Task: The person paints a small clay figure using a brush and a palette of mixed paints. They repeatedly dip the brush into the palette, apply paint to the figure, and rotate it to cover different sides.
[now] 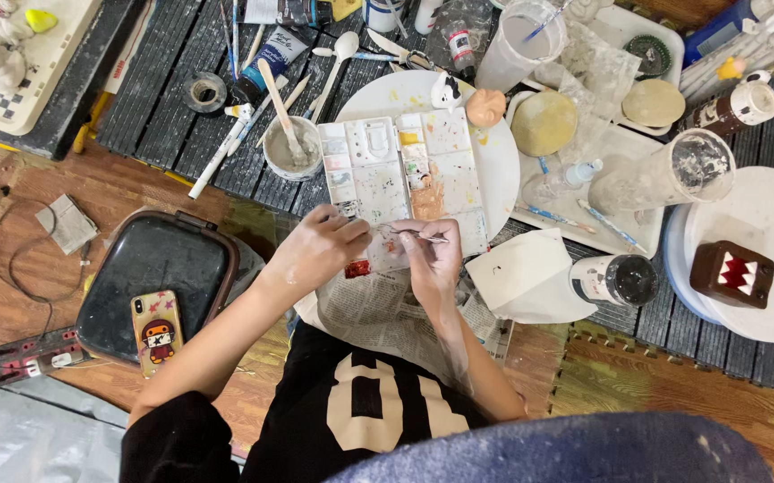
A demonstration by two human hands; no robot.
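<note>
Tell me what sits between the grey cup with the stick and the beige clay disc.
In the head view, the open paint palette lies between the grey cup and the clay disc, resting partly on a round white plate.

This is a hobby craft corner set up on the floor of a home. Dark foam mats lie over wood boards, and a white paint palette [402, 183] sits in the middle. Behind it lie brushes and paint tubes [272, 52]; to its left a cup of plaster [292, 148]; to its right clay discs [544, 122] and jars.
</note>
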